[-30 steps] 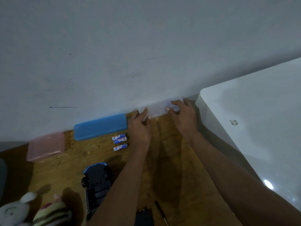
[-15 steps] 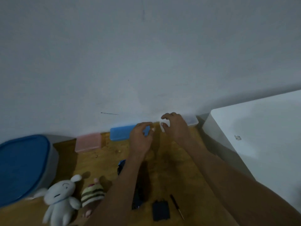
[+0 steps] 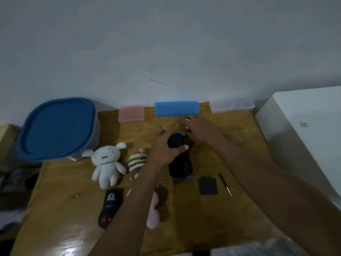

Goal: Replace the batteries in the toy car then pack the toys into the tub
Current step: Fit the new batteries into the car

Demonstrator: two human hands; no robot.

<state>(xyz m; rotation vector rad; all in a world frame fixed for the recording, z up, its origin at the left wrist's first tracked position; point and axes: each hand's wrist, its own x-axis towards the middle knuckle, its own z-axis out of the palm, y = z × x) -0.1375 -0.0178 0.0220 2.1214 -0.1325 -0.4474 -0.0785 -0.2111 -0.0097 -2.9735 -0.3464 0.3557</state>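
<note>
The toy car [image 3: 181, 164] lies upside down on the wooden table [image 3: 212, 228], dark underside up, blue body at its edges. My left hand [image 3: 164, 148] grips the car's far end, thumb across the underside. My right hand [image 3: 200, 131] hovers just beyond the car with fingers spread, below the blue case [image 3: 176, 108]; the loose batteries are hidden under it. The black battery cover [image 3: 207, 186] and a small screwdriver [image 3: 225, 184] lie right of the car. The tub [image 3: 92, 137] with its blue lid [image 3: 57, 128] shut stands at the far left.
A white plush rabbit [image 3: 107, 166], a striped plush [image 3: 137, 159], a pink plush [image 3: 154, 214] and a black remote [image 3: 110, 207] lie left of the car. A pink case [image 3: 131, 114] and a clear case [image 3: 232, 106] stand against the wall. A white cabinet [image 3: 304, 137] borders the table's right side.
Both hands left the clear case at the wall and came back toward me. My left hand took hold of the car. The view pulled back, showing the tub and toys.
</note>
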